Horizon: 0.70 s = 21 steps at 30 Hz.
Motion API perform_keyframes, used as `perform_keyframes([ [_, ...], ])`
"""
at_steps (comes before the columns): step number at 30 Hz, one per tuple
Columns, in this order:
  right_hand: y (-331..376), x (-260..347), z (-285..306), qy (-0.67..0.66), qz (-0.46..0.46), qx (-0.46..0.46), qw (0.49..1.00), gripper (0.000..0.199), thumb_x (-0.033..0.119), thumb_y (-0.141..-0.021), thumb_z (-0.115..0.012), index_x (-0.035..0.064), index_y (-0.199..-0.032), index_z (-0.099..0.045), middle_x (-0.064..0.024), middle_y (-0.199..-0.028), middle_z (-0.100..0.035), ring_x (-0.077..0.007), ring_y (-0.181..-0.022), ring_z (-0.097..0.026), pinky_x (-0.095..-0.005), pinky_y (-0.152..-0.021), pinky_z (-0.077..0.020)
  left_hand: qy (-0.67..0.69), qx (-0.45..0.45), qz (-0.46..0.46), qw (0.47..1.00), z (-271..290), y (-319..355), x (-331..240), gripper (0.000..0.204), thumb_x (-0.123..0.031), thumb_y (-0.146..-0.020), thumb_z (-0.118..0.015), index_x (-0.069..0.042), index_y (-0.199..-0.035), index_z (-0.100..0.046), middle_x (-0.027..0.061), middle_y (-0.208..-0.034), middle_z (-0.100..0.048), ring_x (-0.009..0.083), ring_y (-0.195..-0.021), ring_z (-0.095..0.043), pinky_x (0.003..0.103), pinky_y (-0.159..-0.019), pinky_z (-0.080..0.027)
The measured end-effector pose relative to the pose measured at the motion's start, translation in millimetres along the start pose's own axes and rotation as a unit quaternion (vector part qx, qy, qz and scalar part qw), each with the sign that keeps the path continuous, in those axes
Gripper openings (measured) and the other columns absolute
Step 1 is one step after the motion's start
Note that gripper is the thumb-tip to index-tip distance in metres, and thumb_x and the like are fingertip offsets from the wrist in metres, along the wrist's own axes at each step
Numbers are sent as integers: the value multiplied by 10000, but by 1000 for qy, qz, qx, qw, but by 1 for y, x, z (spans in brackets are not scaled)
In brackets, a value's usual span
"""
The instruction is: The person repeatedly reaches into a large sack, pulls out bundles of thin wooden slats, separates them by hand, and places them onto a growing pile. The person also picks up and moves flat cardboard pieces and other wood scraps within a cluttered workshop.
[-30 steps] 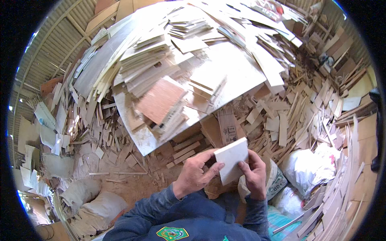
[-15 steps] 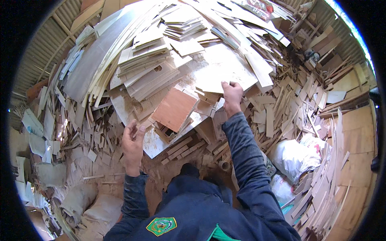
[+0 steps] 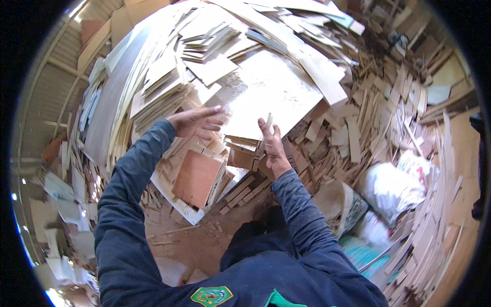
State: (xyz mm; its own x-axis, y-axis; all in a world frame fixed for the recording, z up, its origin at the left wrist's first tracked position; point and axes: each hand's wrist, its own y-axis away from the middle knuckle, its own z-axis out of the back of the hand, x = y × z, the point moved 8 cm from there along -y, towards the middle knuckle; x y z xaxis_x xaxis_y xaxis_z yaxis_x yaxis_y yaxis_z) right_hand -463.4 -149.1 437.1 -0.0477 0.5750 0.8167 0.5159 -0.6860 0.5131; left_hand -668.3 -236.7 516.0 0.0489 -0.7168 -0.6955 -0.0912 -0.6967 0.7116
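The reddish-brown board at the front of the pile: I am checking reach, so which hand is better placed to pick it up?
Probably the left hand: it hovers open almost straight above the reddish-brown board. The right hand stands off to the board's right, fingers up near the large pale sheet.

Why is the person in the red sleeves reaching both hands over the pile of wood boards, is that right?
Not quite: the head view shows dark blue sleeves, not red. The rest holds: the left hand and right hand both reach out over the pile of wood boards.

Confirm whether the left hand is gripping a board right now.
No, the left hand hovers open, fingers spread, above the board pile, gripping nothing.
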Motion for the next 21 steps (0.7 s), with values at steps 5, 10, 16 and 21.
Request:
perform_keyframes([
  [5, -2, -13, 2, -67, -31, -4, 997, 1343, 722, -690, -725, -60, -1508, -1, -360, -1490, -178, -468, -1396, -252, -573, -1098, -304, -24, 50, 105, 993, -23, -61, 23, 902, -650, -829, -628, -40, -1440, -365, 216, -1400, -448, 313, -1323, -431, 486, -1085, -370],
  [10, -1, -21, -12, -51, -9, -14, 999, 1303, 733, -701, -710, -164, -1454, -138, -340, -1406, -301, -428, -1335, -360, -503, -1071, -372, 58, -20, 96, 993, -21, -62, 26, 547, -463, -901, -634, -32, -1231, -571, 95, -1080, -690, 180, -984, -675, 315, -912, -536],
  [16, -3, -12, -1, -131, 32, -31, 990, 955, 663, -784, -695, -106, -1269, -402, -223, -1136, -524, -277, -1094, -554, -355, -936, -480, 35, 49, 75, 995, -48, -59, 24, 626, -393, -873, -706, 11, -1303, -497, 110, -1216, -615, 179, -1110, -616, 337, -1001, -490],
  [21, 0, -32, 15, -72, 21, -56, 996, 1008, 669, -777, -697, -97, -1323, -332, -223, -1248, -428, -298, -1197, -459, -424, -1044, -381, 9, 116, 74, 990, -52, -72, 22, 697, -411, -883, -694, -1, -1383, -436, 127, -1331, -552, 204, -1213, -557, 356, -1052, -442],
])
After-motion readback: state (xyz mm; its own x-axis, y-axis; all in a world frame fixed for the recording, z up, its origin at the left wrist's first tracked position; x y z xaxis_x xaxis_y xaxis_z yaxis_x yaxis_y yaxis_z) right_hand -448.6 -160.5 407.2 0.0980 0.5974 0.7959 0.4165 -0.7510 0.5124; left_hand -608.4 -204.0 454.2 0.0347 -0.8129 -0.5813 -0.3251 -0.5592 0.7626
